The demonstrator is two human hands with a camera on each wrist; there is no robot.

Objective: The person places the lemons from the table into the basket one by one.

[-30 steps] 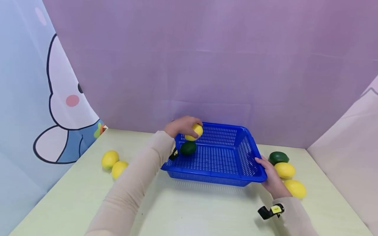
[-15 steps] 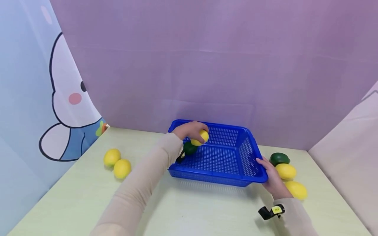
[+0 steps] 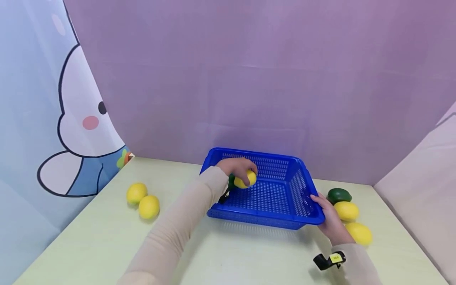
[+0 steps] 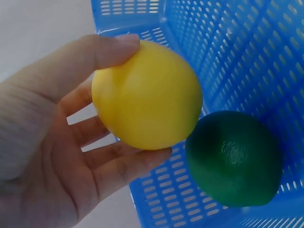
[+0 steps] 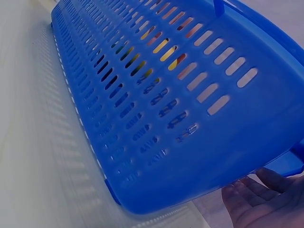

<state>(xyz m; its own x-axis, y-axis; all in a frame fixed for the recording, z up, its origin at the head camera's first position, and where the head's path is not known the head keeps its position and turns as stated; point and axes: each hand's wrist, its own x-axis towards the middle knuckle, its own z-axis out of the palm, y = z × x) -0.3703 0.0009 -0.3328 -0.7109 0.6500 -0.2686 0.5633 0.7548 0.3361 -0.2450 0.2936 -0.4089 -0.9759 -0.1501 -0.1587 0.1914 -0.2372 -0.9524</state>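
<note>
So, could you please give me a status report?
Left hand grips lemon in blue basket. Right hand holds basket. Possible obstruction: green fruit close by.

lemon [image 4: 149, 97]: bright yellow, smooth, rounded; pinched in left-hand fingers [image 4: 126, 173], inside basket [image 3: 263, 219] left of centre, unclear whether touching base | basket: deep blue, rectangular, slotted in walls and base; mouth up, set lengthwise left to right, held at right rim by right-hand fingers [image 3: 320, 201]
</note>
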